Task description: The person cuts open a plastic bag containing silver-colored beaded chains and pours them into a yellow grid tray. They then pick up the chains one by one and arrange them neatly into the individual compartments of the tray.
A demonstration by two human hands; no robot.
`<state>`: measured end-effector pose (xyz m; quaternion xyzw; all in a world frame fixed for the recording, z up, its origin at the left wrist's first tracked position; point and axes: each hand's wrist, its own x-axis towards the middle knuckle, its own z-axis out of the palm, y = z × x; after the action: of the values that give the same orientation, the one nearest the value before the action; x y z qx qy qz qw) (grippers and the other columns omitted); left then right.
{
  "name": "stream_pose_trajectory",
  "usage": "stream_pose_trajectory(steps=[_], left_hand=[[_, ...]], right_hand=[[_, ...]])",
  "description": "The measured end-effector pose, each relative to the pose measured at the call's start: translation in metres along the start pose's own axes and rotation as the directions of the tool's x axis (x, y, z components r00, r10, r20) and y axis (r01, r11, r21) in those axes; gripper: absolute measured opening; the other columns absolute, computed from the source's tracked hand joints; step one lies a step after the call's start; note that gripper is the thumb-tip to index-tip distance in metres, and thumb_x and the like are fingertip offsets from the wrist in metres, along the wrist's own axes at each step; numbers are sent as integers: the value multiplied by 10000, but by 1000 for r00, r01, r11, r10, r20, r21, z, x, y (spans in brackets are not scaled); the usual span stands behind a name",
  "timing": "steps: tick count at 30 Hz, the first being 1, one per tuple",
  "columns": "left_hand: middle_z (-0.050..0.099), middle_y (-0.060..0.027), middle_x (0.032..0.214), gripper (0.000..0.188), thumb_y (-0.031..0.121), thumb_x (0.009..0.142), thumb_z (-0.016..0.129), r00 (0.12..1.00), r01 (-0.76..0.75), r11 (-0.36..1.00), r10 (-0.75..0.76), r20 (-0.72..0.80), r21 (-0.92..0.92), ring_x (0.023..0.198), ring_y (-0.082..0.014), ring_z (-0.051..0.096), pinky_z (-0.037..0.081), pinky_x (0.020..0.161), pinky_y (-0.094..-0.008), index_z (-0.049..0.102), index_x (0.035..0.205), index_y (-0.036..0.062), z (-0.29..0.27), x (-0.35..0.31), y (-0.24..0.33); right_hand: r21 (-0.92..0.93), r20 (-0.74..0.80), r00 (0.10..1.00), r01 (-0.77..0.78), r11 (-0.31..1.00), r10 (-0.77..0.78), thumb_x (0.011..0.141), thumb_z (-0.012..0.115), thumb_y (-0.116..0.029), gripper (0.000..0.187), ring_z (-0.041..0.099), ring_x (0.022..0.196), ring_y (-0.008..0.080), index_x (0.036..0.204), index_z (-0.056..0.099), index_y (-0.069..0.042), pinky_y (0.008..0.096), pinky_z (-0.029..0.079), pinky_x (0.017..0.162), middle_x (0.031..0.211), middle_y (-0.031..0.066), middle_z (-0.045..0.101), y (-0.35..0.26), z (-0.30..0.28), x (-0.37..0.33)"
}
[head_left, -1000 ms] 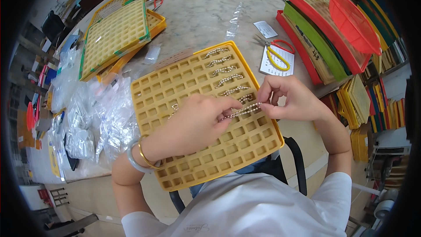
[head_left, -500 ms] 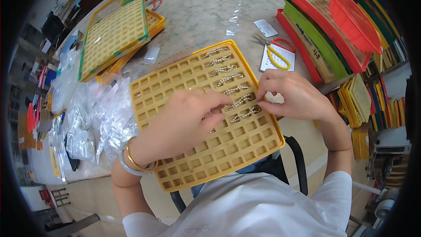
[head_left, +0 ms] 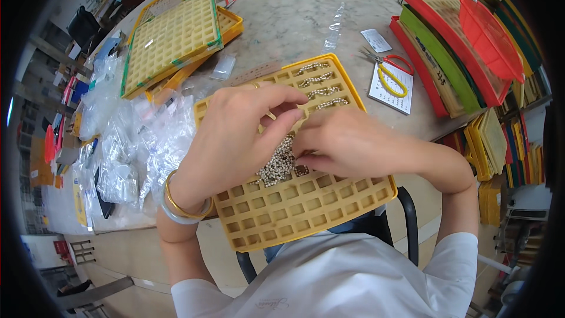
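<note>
A yellow grid tray (head_left: pixel 306 218) with many small square pockets lies tilted under both hands. Several short silvery bead chains (head_left: pixel 323 92) rest in pockets at its upper right. A heap of the same chains (head_left: pixel 275 168) sits mid-tray, partly covered by my hands. My left hand (head_left: pixel 244 121) hovers over the tray, thumb and forefinger curved with a gap between them and nothing visible there. Beside it, my right hand (head_left: pixel 344 141) dips its pinched fingertips into the heap's right side, beads showing under the thumb; part of its grip is hidden.
Crumpled clear plastic bags (head_left: pixel 147 153) cover the table at left. Stacked trays (head_left: pixel 173 44) stand behind them. Scissors (head_left: pixel 391 73) with red and yellow handles lie on a paper card at right, near a red basket (head_left: pixel 421 70) packed with trays. A chair arm (head_left: pixel 408 224) sits below the tray.
My right hand has moved left from the tray's right edge to the chain heap. The left hand has shifted up and left, uncovering the heap. The whole view has shifted slightly.
</note>
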<state>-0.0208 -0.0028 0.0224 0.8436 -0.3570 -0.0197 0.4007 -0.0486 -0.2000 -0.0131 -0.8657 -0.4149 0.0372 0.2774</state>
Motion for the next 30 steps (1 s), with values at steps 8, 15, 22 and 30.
stream_pose_trajectory(steps=[8, 15, 22, 30], left_hand=[[621, -97, 1135, 415, -26, 879, 609, 923, 120, 800, 127, 362, -587, 956, -165, 654, 495, 910, -280, 491, 1277, -35, 15, 9, -22], [652, -92, 1061, 305, 50, 888, 678, 774, 251, 856, 102, 625, -452, 940, -140, 648, 512, 855, -281, 579, 1160, -46, 20, 16, -19], [717, -86, 894, 162, 79, 888, 671, 809, 323, 884, -71, 584, -339, 809, -127, 678, 535, 745, -259, 686, 1015, -21, 26, 7, -2], [717, -123, 953, 236, 117, 851, 701, 880, 154, 966, -39, 473, -208, 809, -232, 700, 561, 755, -322, 666, 1056, 6, 35, 1, 9]], right_hand=[[675, -146, 958, -86, 733, 247, 921, 633, -110, 127, 642, 733, 111, 959, 614, 9, 250, 517, 669, 820, 62, 666, -2, -39, -20], [834, -213, 914, -14, 552, 346, 935, 634, -128, 160, 618, 785, 77, 980, 591, 19, 235, 505, 724, 847, 32, 646, 1, -57, -47], [662, -77, 926, -229, 714, 369, 862, 713, -82, 120, 625, 712, 81, 884, 653, 20, 237, 505, 649, 804, 30, 656, -1, -48, -67], [593, -222, 948, -56, 803, 230, 900, 660, -118, 117, 641, 758, 83, 935, 642, -8, 236, 528, 671, 824, 26, 665, -8, -41, -72]])
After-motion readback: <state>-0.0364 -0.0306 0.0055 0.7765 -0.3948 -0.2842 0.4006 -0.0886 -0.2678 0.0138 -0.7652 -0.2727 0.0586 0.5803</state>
